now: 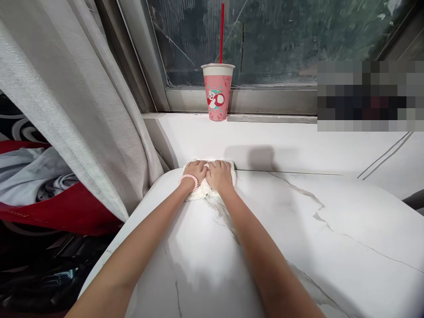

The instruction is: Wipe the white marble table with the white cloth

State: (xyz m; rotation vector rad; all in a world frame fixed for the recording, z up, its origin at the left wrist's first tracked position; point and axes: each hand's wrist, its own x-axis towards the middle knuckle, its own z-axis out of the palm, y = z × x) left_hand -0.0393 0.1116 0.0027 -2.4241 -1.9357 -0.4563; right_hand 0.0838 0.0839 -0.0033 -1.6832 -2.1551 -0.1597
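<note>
Both hands press flat on a white cloth point(208, 187) at the far edge of the white marbled table point(298, 229). The left hand point(195, 171) and right hand point(219, 173) lie side by side, touching, fingers spread over the cloth rather than closed around it. A pink bracelet point(188, 179) circles the left wrist. Beyond the cloth, on the windowsill point(281, 141), stands a pink cup point(217, 92) with a red straw point(221, 33). A grey curtain point(66, 97) hangs left of the cloth.
</note>
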